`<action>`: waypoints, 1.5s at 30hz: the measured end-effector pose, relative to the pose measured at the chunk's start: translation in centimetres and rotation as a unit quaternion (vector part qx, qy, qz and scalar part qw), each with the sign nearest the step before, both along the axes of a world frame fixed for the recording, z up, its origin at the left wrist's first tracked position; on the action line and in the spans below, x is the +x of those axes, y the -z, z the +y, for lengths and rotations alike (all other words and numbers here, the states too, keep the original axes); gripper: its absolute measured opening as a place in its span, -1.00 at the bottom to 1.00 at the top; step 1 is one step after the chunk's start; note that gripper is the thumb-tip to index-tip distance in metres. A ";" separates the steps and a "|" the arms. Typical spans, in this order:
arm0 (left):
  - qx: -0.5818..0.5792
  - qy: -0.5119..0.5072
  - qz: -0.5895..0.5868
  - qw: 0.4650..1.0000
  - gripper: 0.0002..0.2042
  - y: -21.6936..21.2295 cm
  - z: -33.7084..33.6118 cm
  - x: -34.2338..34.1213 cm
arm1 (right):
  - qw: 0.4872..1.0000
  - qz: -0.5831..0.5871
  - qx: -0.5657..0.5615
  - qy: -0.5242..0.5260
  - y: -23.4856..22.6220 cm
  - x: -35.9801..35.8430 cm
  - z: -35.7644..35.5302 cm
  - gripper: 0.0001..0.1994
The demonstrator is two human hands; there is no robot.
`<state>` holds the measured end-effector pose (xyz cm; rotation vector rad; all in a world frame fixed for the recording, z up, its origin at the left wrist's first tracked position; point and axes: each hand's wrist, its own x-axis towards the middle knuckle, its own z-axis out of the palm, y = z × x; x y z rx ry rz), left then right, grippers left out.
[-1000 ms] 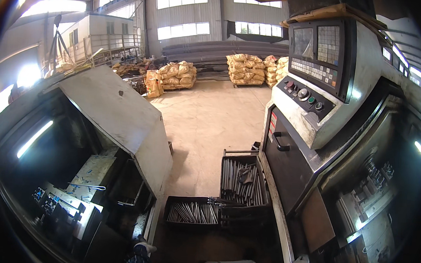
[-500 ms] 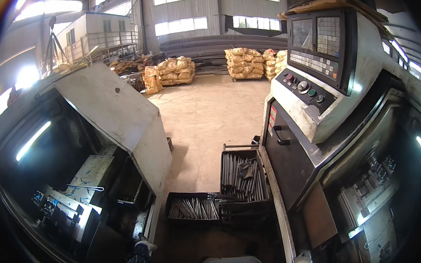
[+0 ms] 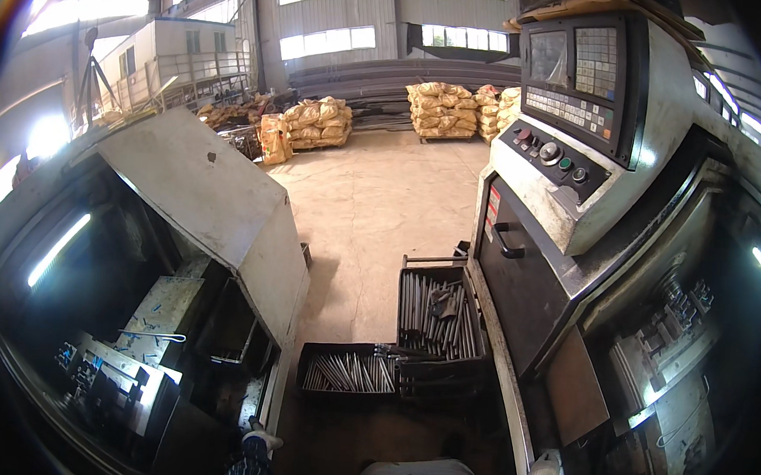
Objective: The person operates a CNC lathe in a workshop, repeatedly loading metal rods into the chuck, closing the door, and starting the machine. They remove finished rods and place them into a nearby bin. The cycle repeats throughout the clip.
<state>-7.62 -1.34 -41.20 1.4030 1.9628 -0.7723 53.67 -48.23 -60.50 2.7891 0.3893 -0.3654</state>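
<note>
My left hand (image 3: pixel 262 437), in a whitish work glove under a dark striped sleeve, rests on the front edge of the left machine (image 3: pixel 201 183). A finger or thumb stands apart from the rest of that hand. On the lower edge of the right machine (image 3: pixel 518 403) lies my right hand (image 3: pixel 546 470), gloved the same way, its fingers seemingly flat. I see nothing held in either hand. Inside the left machine are a metal fixture (image 3: pixel 119 378) and a thin looped rod (image 3: pixel 152 336). The right machine's open bay holds a similar fixture (image 3: pixel 666 338).
Between the machines stand a black bin of metal rods (image 3: pixel 441 315) and a lower black tray of rods (image 3: pixel 350 372). A control panel (image 3: pixel 573 84) tops the right machine. Stacked yellow sacks (image 3: pixel 443 112) and long dark bars (image 3: pixel 372 85) lie along the far wall.
The view has shifted very slightly. Both hands stay at the same machine edges, and nothing else has visibly moved.
</note>
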 end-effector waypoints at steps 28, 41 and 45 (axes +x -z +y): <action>0.309 -0.039 0.098 0.945 -0.22 -0.1 0.6 6.2 | 0.970 0.101 0.175 0.135 -13.2 -6.7 3.9 -0.67; 0.028 0.552 -0.655 0.514 -0.31 -28.9 -12.3 49.3 | 0.913 0.094 0.289 0.274 -21.4 -9.3 4.7 -0.56; -0.079 0.556 -0.671 0.484 -0.38 -33.3 -16.2 56.0 | 0.897 0.134 0.285 0.310 -23.4 -8.4 5.3 -0.55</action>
